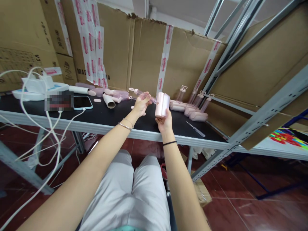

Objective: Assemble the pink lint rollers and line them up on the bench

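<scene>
Pink cylinder [160, 105] rests gripped in the right hand [165, 123], the left hand [141, 106] spread nearby.

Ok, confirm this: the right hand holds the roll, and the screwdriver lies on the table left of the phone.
Wrong side: the head view shows the screwdriver on the table right of the phone. The right hand does hold the roll.

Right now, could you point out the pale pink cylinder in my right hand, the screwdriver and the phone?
Pale pink cylinder [159, 105]: head view, on its curved side.
Screwdriver [196, 130]: head view, on its handle.
Phone [82, 102]: head view, on its screen.
</scene>
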The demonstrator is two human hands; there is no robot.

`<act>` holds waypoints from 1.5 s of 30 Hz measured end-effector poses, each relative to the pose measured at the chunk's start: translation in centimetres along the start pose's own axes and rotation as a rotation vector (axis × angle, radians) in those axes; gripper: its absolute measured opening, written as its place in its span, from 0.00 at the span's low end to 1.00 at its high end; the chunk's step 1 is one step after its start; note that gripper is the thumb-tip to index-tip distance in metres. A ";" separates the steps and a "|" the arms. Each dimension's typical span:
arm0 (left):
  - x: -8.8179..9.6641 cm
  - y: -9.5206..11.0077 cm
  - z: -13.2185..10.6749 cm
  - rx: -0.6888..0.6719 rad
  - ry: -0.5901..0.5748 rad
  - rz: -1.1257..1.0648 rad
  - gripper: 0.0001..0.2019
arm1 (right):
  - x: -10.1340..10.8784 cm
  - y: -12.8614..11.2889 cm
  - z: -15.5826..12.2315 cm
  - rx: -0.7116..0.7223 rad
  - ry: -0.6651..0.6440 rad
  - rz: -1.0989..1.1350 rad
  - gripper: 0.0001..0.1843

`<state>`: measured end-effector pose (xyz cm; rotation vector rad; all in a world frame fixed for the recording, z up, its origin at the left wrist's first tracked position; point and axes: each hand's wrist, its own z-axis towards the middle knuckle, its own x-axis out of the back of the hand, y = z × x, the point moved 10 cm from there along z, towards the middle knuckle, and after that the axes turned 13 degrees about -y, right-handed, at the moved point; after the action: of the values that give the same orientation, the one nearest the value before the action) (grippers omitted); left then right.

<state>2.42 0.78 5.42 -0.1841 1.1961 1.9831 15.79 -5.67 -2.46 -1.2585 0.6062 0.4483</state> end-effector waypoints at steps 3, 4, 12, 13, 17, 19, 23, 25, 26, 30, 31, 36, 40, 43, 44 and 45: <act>-0.3 0.1 -0.1 -0.006 -0.015 0.023 0.14 | 0.1 0.0 0.0 0.001 0.003 0.000 0.18; -0.3 0.2 -0.1 -0.008 -0.018 0.028 0.14 | 0.1 -0.1 0.0 0.003 0.001 -0.004 0.18; -0.5 0.3 0.2 -0.054 -0.079 0.138 0.22 | -0.1 -0.2 -0.1 0.003 0.010 0.022 0.18; -0.4 0.3 0.2 -0.061 -0.072 0.162 0.23 | -0.1 -0.2 -0.1 0.003 0.012 0.019 0.17; -0.4 0.5 0.0 -0.065 -0.052 0.215 0.27 | -0.1 -0.3 -0.1 0.004 0.015 -0.009 0.15; -0.4 0.6 -0.1 -0.069 -0.032 0.196 0.28 | -0.3 -0.3 -0.1 0.008 0.008 -0.023 0.14; -0.3 1.0 -0.3 -0.090 0.003 0.184 0.29 | -0.5 -0.2 -0.1 -0.001 -0.007 -0.049 0.14; -0.2 1.3 -0.4 -0.118 0.013 0.209 0.29 | -0.6 -0.2 -0.1 -0.003 -0.011 -0.058 0.13; -0.2 1.5 -0.4 -0.136 0.013 0.224 0.29 | -0.6 -0.2 -0.1 -0.001 -0.013 -0.063 0.13; -0.6 1.9 -0.2 -0.195 -0.048 0.272 0.28 | -0.9 -0.2 -0.1 0.009 -0.053 -0.087 0.13; -0.8 2.0 -0.2 -0.211 -0.069 0.279 0.28 | -1.1 -0.2 0.0 0.007 -0.065 -0.097 0.13; -1.3 2.5 -0.4 -0.259 -0.082 0.284 0.25 | -1.7 0.0 0.1 0.010 -0.123 -0.130 0.14; -1.2 2.9 -0.8 -0.273 -0.041 0.296 0.23 | -2.0 0.1 0.4 0.048 -0.178 -0.155 0.15; -1.2 3.0 -0.9 -0.265 -0.029 0.313 0.21 | -1.6 -0.4 0.5 0.114 -0.157 -0.171 0.14; -1.2 3.0 -1.0 -0.265 -0.028 0.314 0.21 | -1.6 -0.4 0.5 0.122 -0.157 -0.173 0.14; -1.1 3.0 -1.0 -0.268 -0.025 0.317 0.21 | -1.6 -0.4 0.6 0.125 -0.162 -0.176 0.14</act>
<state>0.83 -1.35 7.48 -0.1082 0.9858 2.4150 14.92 -5.21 -0.96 -1.1326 0.3768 0.3566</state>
